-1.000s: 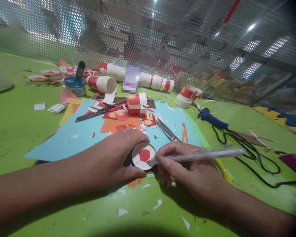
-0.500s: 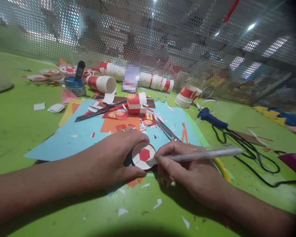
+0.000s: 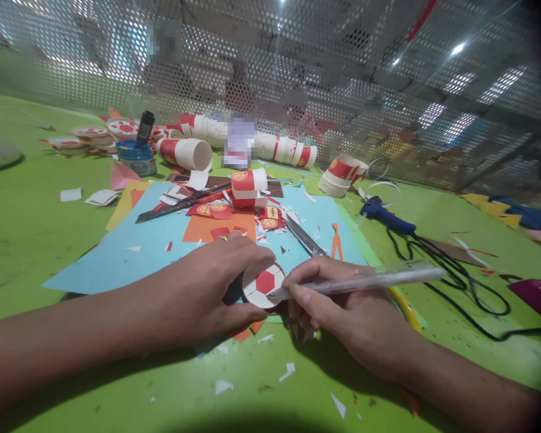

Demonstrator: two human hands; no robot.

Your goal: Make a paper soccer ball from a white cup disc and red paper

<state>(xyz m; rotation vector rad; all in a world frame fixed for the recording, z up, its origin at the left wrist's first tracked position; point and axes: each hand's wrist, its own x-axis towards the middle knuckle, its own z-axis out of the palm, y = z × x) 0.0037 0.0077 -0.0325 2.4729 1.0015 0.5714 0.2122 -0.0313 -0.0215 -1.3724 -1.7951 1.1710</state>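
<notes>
Thumb and fingers of my left hand (image 3: 225, 282) close round the edges of a white paper disc (image 3: 252, 293). It bears a red hexagon at its centre, with thin dark lines running outward. My right hand (image 3: 338, 300) grips a clear-barrelled pen (image 3: 383, 279), its tip touching the disc's lower right part. Beyond my right hand lie scissors (image 3: 304, 236), blades pointing away, with a yellow handle partly hidden by that hand. Light blue paper (image 3: 112, 264) spreads under and beyond both hands, strewn with red and white scraps.
Cut red-and-white paper cups (image 3: 249, 187) lie ahead, with more in a row behind. A blue jar (image 3: 136, 159) stands back left, near red-patterned discs (image 3: 90, 133). To the right are a blue-handled tool (image 3: 388, 216) with a black cord and a purple object (image 3: 534, 299). A perforated screen (image 3: 275, 78) borders the table.
The pen tip stays on the disc near the hexagon, with only a very slight shift of the disc and my fingers. Nothing has been picked up or let go.
</notes>
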